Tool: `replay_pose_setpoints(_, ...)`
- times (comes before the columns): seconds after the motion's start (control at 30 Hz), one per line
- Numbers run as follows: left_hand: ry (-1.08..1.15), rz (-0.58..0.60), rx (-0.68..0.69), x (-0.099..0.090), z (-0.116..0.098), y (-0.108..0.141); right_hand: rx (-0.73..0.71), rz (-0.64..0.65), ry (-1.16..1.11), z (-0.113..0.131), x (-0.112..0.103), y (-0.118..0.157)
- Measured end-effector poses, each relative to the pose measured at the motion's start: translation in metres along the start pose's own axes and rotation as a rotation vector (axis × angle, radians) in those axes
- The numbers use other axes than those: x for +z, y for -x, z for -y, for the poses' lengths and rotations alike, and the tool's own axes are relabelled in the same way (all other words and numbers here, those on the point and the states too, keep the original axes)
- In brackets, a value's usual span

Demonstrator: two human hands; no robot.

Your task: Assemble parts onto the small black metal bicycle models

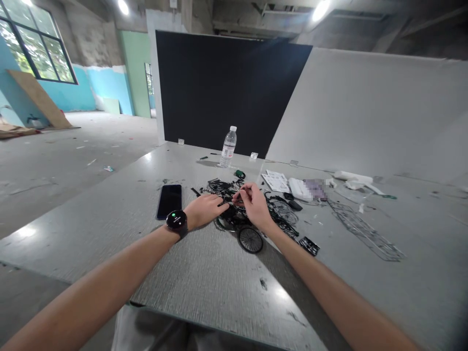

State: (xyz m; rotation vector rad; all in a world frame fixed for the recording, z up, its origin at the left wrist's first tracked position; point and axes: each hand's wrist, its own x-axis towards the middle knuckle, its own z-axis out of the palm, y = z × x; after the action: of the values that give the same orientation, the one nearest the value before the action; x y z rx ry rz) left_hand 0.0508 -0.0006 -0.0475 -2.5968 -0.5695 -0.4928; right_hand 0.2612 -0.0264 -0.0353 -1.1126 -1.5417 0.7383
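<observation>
My left hand (205, 209), with a dark watch (177, 221) at its wrist, reaches in from the left, its fingers bent over small black parts; what they grip is hidden. Just to its right, my right hand (253, 204) has thumb and fingertips pinched together above the pile, and anything between them is too small to name. Black model parts (283, 212) lie spread beneath and to the right of both hands. A small spoked wheel (250, 240) shows at the near side of the pile, below my right hand.
A phone (170, 201) lies left of the pile. Behind stand a water bottle (228, 148) and a green roll (240, 174). Printed sheets (275, 181), a white packet (300, 189) and grey part frames (361, 231) lie to the right. A black panel (230, 92) rises behind the table.
</observation>
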Motion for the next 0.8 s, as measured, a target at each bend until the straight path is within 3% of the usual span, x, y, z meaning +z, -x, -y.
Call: replay_pose_setpoints(0.8,-0.009,-0.002,0.004,0.0008,-0.0006,-0.0006,0.044,-0.024,0.018,-0.0021,0.0008,-0.0011)
